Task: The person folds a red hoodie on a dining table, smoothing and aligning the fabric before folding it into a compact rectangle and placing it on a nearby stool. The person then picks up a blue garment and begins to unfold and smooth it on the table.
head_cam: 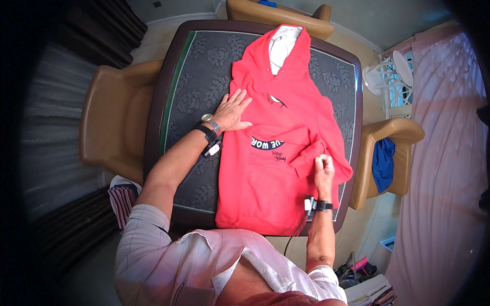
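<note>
A red hooded sweatshirt (264, 187) with a white-lined hood (283, 46) lies on a table (191, 153) with a dark, flower-patterned top, its hood at the far end. My left hand (232, 113) rests flat on the sweatshirt's left edge, fingers spread, below the shoulder. At the right side, my right hand (324, 163) pinches the red fabric near the sleeve (306, 162), which is folded inward over the front. Printed patches and lettering show on the chest and belly. Both wrists wear black straps with small devices; the left also has a metal watch (207, 118).
Tan armchairs stand left (103, 114), right (398, 130) and beyond the table (279, 13); a blue cloth (383, 164) lies on the right one. Striped cloth (121, 202) is at lower left. A white stand (402, 69) and pink curtain (436, 153) are at right. A cable (294, 237) hangs by my right wrist.
</note>
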Motion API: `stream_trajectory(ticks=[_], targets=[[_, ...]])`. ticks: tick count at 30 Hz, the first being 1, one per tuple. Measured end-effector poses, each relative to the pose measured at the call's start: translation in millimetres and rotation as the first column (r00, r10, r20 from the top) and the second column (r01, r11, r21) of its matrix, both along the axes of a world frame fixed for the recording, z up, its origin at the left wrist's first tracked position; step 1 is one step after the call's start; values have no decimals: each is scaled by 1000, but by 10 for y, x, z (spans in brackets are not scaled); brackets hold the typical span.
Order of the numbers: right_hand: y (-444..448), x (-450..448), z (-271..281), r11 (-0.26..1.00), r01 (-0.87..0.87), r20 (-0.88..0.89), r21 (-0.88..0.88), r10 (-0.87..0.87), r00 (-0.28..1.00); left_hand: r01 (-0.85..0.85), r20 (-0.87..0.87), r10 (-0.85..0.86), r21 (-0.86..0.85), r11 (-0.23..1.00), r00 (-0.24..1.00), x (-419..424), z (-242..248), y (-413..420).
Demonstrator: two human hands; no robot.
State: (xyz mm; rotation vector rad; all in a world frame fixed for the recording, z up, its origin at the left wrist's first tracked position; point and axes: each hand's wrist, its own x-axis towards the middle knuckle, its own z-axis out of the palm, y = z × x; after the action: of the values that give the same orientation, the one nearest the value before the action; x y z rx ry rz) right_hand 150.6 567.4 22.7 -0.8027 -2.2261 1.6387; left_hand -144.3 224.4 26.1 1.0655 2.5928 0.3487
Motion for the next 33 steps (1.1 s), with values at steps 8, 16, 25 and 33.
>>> stream_trajectory(ticks=[8, 16, 25, 33], targets=[[246, 1084, 697, 861, -297, 374, 413, 137, 917, -8, 24, 8, -20, 1000, 1000, -58, 34, 4], [41, 591, 288, 853, 50, 180, 519, -167, 969, 9, 32, -7, -71, 997, 999, -94, 78, 12], [202, 366, 247, 811, -215, 458, 543, -71, 886, 17, 61, -12, -85, 996, 998, -105, 102, 8], [247, 397, 1015, 999, 34, 113, -40, -29, 993, 0, 60, 6, -94, 996, 998, -291, 149, 62]])
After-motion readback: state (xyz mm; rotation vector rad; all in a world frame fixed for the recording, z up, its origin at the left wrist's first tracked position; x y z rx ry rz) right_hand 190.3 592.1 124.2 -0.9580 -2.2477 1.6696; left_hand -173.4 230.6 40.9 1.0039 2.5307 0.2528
